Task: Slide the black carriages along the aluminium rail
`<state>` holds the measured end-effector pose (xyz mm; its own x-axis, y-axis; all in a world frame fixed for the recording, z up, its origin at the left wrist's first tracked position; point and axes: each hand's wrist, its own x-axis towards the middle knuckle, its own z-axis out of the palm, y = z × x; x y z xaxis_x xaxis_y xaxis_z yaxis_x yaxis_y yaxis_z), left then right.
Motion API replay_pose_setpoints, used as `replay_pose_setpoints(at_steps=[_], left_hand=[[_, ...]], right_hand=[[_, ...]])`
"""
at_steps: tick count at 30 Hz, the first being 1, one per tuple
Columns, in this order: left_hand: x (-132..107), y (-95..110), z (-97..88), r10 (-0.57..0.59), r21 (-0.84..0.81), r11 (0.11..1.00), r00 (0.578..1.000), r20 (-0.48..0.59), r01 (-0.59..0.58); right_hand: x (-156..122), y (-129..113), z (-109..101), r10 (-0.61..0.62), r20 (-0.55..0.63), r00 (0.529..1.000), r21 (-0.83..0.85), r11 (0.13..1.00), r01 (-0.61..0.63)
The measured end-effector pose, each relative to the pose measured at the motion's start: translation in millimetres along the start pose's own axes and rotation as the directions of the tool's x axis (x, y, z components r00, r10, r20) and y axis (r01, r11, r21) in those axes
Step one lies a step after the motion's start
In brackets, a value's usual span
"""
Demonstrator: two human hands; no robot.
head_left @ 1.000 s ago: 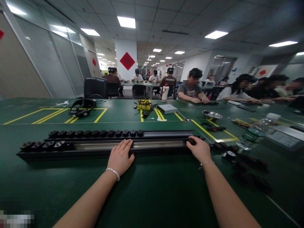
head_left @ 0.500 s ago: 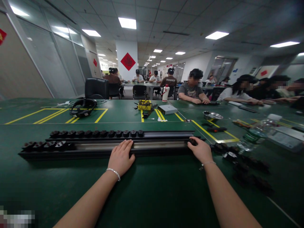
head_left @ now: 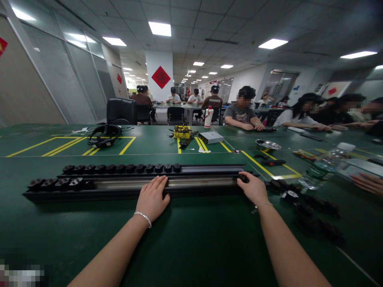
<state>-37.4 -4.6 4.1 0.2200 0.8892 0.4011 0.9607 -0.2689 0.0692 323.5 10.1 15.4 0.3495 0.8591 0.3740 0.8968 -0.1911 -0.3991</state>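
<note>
Two long black power tracks lie side by side across the table. On the near power track (head_left: 119, 185), my left hand (head_left: 153, 197) grips the middle, fingers laid over the top and thumb along the front side. At that track's right end my right hand (head_left: 253, 187) is closed around a small black socket module (head_left: 243, 178), mostly covered by its fingers. Several socket modules (head_left: 63, 183) sit in the left end of the near track. A longer row of round socket modules (head_left: 130, 168) fills the left part of the far track (head_left: 214, 169).
More black modules (head_left: 317, 207) lie loose right of my right hand, beside a clear water bottle (head_left: 318, 169). A co-worker's hand (head_left: 369, 182) is near a grey box (head_left: 348, 164). Farther back are a metal bowl (head_left: 268, 145), a headset (head_left: 104, 135) and a white bottle (head_left: 208, 116).
A co-worker's hand has come into view at the right edge, near the grey box. My right hand has shifted very slightly right; my left hand stays where it was.
</note>
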Motion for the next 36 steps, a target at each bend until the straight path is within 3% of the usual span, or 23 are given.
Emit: replay_pose_setpoints(at_steps=[17,25,36], left_hand=[[0.6,1.6,-2.1,-0.017,-0.011,1.0,1.0,0.015,0.017],[0.4,0.7,-0.3,-0.011,-0.014,1.0,1.0,0.011,0.011],[0.0,-1.0,2.3,0.004,0.0,1.0,1.0,-0.01,-0.004]], right_hand=[[0.6,-0.5,-2.5,0.049,0.041,0.998,0.004,0.999,-0.049],[-2.4,-4.4,-1.1,0.025,-0.021,0.999,0.038,0.999,-0.024],[0.2,-3.3,-2.9,0.054,0.039,0.998,-0.009,0.999,-0.054]])
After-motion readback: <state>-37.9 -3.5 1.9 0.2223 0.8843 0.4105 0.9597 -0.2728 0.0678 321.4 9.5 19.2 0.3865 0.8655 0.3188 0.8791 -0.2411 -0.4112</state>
